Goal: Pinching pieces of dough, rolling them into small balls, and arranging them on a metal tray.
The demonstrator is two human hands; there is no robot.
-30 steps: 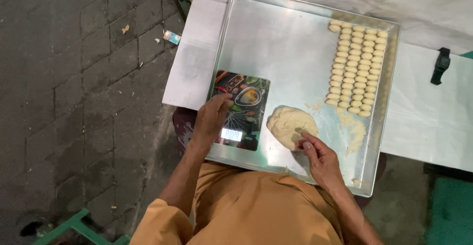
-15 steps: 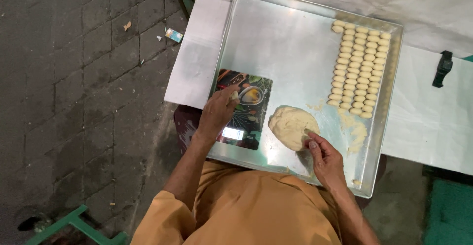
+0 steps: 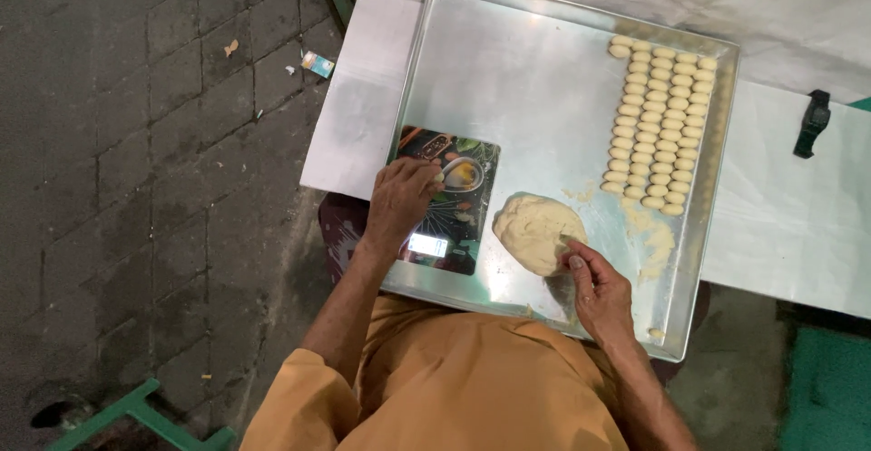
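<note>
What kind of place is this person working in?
Probably an outdoor or street-side food stall: a metal tray with a dough lump and rows of dough pieces sits beside brick paving.

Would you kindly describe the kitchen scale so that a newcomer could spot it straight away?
Find the large square metal tray on the white-covered table. Along its near-left edge lies a flat dark rectangular kitchen scale, with the left hand resting on it. Unlike the pale dough lump beside it, it bears a colourful food picture and a small lit display.
</note>
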